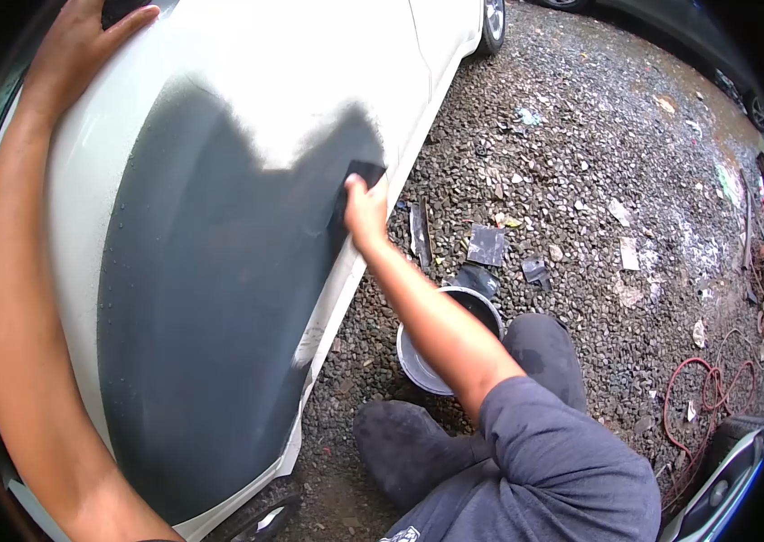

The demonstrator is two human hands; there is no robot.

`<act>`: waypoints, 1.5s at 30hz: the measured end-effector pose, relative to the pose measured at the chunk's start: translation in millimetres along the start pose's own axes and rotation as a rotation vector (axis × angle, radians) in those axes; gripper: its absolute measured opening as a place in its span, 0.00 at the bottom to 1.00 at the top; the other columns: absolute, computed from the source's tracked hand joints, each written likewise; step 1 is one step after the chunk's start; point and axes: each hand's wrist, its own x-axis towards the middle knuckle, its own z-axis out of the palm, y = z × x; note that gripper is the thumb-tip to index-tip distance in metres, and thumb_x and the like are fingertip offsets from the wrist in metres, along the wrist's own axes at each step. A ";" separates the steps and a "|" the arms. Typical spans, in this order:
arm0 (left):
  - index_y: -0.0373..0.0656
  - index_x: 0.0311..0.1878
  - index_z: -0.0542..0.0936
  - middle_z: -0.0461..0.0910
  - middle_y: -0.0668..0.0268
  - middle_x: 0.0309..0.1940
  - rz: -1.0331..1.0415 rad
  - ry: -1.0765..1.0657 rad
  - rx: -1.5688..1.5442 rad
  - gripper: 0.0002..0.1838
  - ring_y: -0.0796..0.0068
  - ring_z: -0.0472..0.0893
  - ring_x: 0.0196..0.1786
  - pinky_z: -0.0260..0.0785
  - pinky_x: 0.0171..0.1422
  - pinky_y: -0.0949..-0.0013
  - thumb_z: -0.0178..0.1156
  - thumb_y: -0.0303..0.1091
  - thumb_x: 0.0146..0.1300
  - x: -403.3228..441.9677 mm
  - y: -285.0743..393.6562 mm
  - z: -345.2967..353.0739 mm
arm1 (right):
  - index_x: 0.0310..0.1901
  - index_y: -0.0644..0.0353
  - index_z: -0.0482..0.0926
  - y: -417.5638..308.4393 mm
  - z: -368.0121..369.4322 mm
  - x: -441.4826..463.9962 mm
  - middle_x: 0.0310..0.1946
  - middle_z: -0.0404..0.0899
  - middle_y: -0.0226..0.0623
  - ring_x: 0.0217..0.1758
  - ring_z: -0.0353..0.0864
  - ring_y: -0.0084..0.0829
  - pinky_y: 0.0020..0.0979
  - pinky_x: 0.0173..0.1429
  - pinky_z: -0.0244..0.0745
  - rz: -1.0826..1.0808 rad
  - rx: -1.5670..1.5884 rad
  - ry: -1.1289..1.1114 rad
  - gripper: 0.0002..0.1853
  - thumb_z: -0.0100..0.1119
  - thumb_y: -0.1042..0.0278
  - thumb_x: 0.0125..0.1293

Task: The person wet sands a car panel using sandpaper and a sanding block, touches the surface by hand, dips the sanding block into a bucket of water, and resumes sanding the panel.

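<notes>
A white car panel (309, 54) with a large dark grey patch (210, 271) fills the left half of the head view. My right hand (366, 210) is closed on a black pad (366, 169), which lies against the patch near its right edge, by the panel's lower border. At the top left, my left hand (93, 41) rests on the upper edge of the car with the thumb stretched out and apart. Its other fingers are partly cut off by the frame, and it shows nothing held.
A bucket (411, 357) stands on gravel beside my knees, partly under my right forearm. Dark sheets (487, 245) lie beyond it. A red hose (668, 406) coils at the right, near another vehicle (721, 492). A car wheel (493, 23) is at the top.
</notes>
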 end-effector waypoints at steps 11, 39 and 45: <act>0.45 0.66 0.77 0.76 0.62 0.61 0.018 0.033 0.070 0.26 0.67 0.76 0.65 0.72 0.76 0.62 0.69 0.30 0.64 -10.9 18.7 -0.9 | 0.58 0.72 0.72 -0.4 4.0 -12.9 0.49 0.81 0.54 0.56 0.82 0.42 0.39 0.63 0.75 -0.011 0.050 -0.033 0.21 0.61 0.66 0.71; 0.46 0.67 0.77 0.75 0.62 0.64 -0.139 -0.049 0.017 0.28 0.66 0.74 0.70 0.69 0.78 0.60 0.70 0.32 0.65 -5.2 33.7 -15.9 | 0.50 0.74 0.77 -5.1 9.2 88.5 0.40 0.86 0.53 0.44 0.86 0.45 0.43 0.54 0.79 0.209 0.001 -0.009 0.18 0.63 0.65 0.68; 0.47 0.68 0.77 0.75 0.62 0.64 -0.002 0.040 0.120 0.28 0.66 0.74 0.69 0.69 0.78 0.60 0.70 0.34 0.65 -10.0 23.0 -3.6 | 0.56 0.76 0.72 -46.3 12.9 -24.4 0.50 0.82 0.63 0.56 0.83 0.52 0.45 0.63 0.75 0.014 0.005 -0.093 0.24 0.64 0.62 0.71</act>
